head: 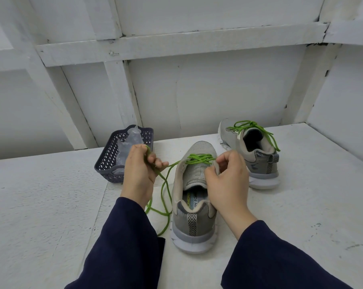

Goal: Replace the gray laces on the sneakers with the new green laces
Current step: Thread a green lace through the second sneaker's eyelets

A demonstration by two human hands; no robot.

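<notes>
Head view:
- A dark openwork basket (112, 157) is seen at the back left of the white desk (51, 195), just beyond the left hand; a crumpled clear plastic bag (127, 147) is held in it, with its top standing above the rim.
- The near sneaker (194, 224) is set upright on its sole at the middle of the desk, between the two hands. Its long axis runs away from the person, heel nearest and toe pointing to the back wall.
- A green lace (198, 159) is crossed through the front eyelets of this sneaker. Its loose length is led off to the left and trails in loops on the desk beside the shoe.
- The left hand (139, 170) is curled round that loose length, which is gripped in the fist to the left of the shoe.
- The right hand (226, 180) is bent over the shoe's right side, and the edge of the eyelet flap is pinched between its fingers and thumb.
- The far sneaker (262, 163) is stood at the back right, well apart from the basket, heel towards the person and toe angled to the back left. It is already threaded with a tied green lace (251, 127), whose ends hang over its collar.
</notes>
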